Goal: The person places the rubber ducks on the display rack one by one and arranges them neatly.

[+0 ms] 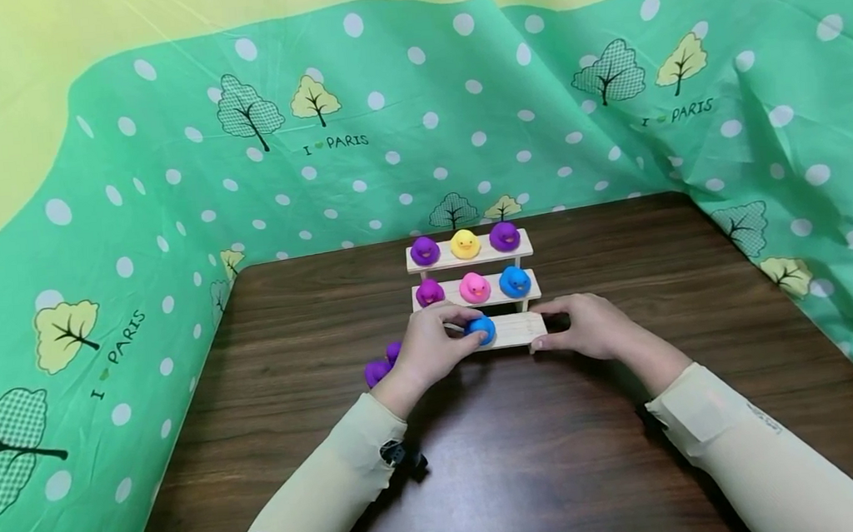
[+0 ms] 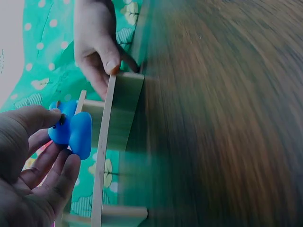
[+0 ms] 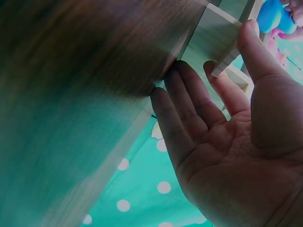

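Observation:
My left hand (image 1: 433, 345) pinches a blue rubber duck (image 2: 80, 132) between thumb and fingertips, close over the lowest step of a three-tier wooden stand (image 1: 518, 330). At that step's right end, my right hand (image 1: 585, 326) grips the wood, thumb (image 3: 251, 30) at the front edge and index finger round the back. The middle tier carries a purple duck (image 1: 429, 292), a pink duck (image 1: 475, 288) and another blue duck (image 1: 515, 281). On the top tier sit a yellow duck (image 1: 465, 244) and two purple ducks, one at each side.
Purple ducks (image 1: 378, 373) lie on the dark wooden table (image 1: 296, 326) left of the stand, partly hidden by my left hand. A green dotted cloth (image 1: 402, 151) rises behind the table and along both sides.

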### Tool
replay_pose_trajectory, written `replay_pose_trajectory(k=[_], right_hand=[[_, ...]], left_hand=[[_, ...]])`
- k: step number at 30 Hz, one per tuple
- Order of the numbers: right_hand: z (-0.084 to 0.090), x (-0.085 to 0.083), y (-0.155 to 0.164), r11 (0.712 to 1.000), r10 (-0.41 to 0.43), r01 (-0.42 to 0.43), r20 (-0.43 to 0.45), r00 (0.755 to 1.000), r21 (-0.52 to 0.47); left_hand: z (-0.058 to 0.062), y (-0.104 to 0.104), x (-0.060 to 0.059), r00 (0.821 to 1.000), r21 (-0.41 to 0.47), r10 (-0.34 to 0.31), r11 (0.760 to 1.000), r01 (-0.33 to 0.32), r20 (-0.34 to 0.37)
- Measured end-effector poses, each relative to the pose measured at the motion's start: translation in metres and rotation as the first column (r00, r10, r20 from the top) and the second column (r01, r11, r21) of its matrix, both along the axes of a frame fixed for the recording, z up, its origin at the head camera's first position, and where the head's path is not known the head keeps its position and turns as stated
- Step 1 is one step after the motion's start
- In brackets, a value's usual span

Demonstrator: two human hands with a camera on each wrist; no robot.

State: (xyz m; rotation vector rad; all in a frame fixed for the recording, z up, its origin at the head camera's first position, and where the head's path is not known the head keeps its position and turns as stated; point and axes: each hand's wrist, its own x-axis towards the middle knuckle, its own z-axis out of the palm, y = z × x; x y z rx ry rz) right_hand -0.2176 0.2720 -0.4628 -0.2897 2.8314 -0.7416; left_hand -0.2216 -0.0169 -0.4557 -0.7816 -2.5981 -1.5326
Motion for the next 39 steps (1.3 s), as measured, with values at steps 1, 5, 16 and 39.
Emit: replay_pose_trajectory(k=[1, 5, 16, 39], right_hand=[[0.000, 0.000, 0.000, 1.000, 0.005, -0.005, -0.004, 1.000, 0.000], [0.000, -0.001, 0.001, 1.000, 0.026, -0.026, -0.023, 0.999, -0.001], [0.000, 0.000, 0.003, 0.999, 0.050, -0.050, -0.050, 0.997, 0.001], [0.001, 0.001, 0.003, 0.998, 0.062, -0.062, -0.070, 0.996, -0.004]], left_hand=[[0.001, 0.003, 0.000, 1.000, 0.005, -0.005, 1.000, 0.005, 0.003], [0.001, 0.015, 0.001, 1.000, 0.013, -0.019, 1.000, 0.019, -0.007], [0.000, 0.041, 0.006, 1.000, -0.024, -0.018, 1.000, 0.018, -0.008], [-0.003, 0.067, 0.003, 0.983, -0.281, 0.020, 0.957, -0.071, -0.181]])
